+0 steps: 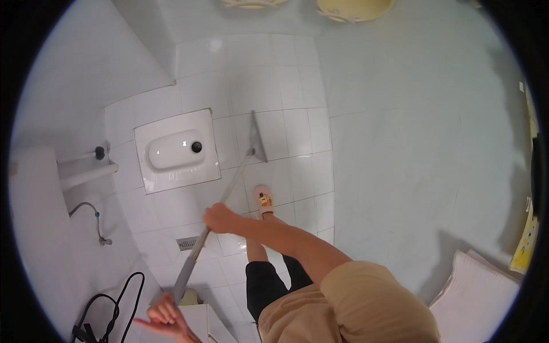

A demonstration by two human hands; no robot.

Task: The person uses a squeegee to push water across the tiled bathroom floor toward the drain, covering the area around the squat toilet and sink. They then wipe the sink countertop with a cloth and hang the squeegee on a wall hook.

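Note:
My right hand [219, 218] is closed around the middle of a long pole [195, 252] with a grey grip section. Lower left, my left hand [165, 316] is at the pole's upper end, with some fingers curled at it and at least one digit stretched out; how firmly it grips is unclear. At the far end of the pole, a grey triangular floor squeegee head [259, 141] lies on the white floor tiles, right of a ceramic squat toilet [176, 151]. The squeegee head and lower pole look slightly blurred.
A metal floor drain [187, 244] lies left of the pole. A pink clog [263, 199] is on one foot. White pipes [90, 176], a flexible hose [98, 223] and a black cable [116, 304] are at the left wall. Yellow basins [355, 9] show at the top.

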